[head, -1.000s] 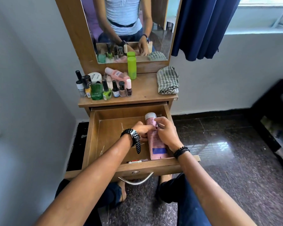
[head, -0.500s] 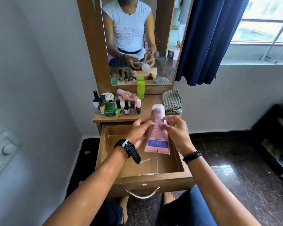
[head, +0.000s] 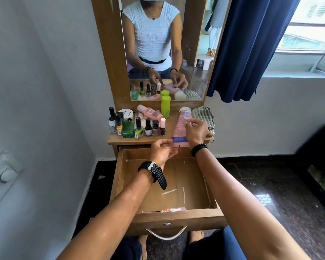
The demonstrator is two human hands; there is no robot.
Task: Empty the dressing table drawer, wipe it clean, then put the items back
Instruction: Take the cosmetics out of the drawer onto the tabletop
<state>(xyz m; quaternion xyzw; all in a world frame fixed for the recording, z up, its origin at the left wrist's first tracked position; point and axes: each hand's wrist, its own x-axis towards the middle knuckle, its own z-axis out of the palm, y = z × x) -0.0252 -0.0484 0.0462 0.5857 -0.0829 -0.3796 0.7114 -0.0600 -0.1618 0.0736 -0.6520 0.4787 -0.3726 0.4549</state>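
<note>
Drawer [head: 120, 177] nearly empty; right hand [head: 195, 131] pinches the pink tube [head: 180, 128] above it, left hand [head: 162, 151] loosely curled, empty. Tube may topple nail polish bottles [head: 148, 128] beside it.

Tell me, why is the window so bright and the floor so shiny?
Head view: daylight overexposes the window to near white, and the polished dark floor mirrors it as glare. The wide lens bends the blue curtain and the walls. The left hand looks slightly blurred; the pink tube reads clearly.
</note>
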